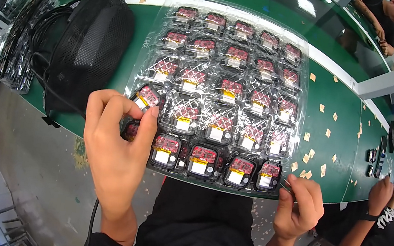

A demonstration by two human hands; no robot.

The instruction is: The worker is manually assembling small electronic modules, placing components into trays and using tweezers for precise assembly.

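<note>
My left hand [120, 150] pinches a small black-cased device [148, 96] between thumb and fingers at the left edge of a clear plastic tray [166, 4]. The device sits tilted and shows a red circuit board with a yellow strip and a white patch. Partly behind that hand lies another device [130, 131]. Near the tray's front right corner, the fingers of my right hand [300, 207] are closed on a thin, metal-looking tool [287, 187], mostly hidden by them. Closest to it is a front-row device [268, 175]. Rows of similar devices fill the tray's pockets, some under a crosshatched glare or pattern.
The tray rests on a green table [313, 154] with small tan paper pieces [323, 169] scattered at right. A black mesh bag [95, 38] with cables stands left, beside stacked clear trays [14, 42]. A co-worker's arm [362, 221] is at right; another person is across the table.
</note>
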